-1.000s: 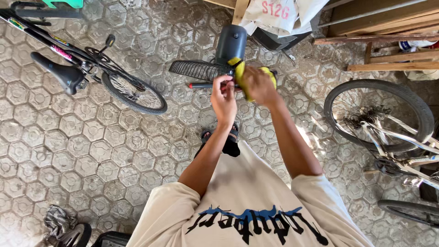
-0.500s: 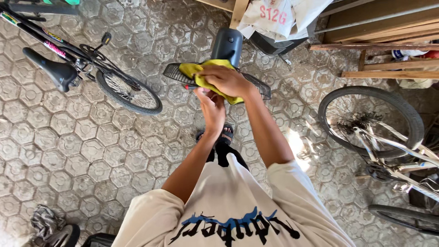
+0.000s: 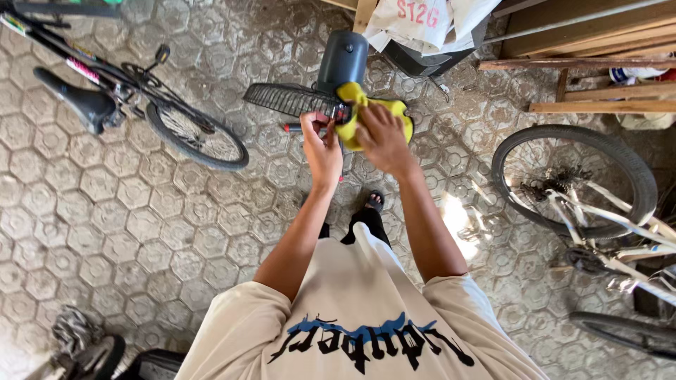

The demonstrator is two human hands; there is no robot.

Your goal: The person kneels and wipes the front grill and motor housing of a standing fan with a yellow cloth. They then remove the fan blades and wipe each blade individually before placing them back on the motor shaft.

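Note:
A floor fan stands in front of me, with a black wire grille (image 3: 282, 100) and a dark grey motor housing (image 3: 343, 60). My right hand (image 3: 380, 137) presses a yellow cloth (image 3: 400, 111) against the right part of the grille, just below the housing. My left hand (image 3: 320, 144) is beside it, fingers pinched on the grille's near rim. A thin black rod with a red end (image 3: 292, 128) sticks out to the left of that hand. My sandalled foot (image 3: 375, 200) shows below my hands.
A black bicycle (image 3: 190, 134) with its saddle (image 3: 81, 102) lies at the left. A white-framed bicycle's wheel (image 3: 570, 179) stands at the right. Wooden planks (image 3: 598, 105) and a white sack (image 3: 422, 21) are at the back. The floor is hexagonal paving.
My right hand has drawn the yellow cloth from the middle of the grille to its right side. My left hand has moved up onto the grille's rim.

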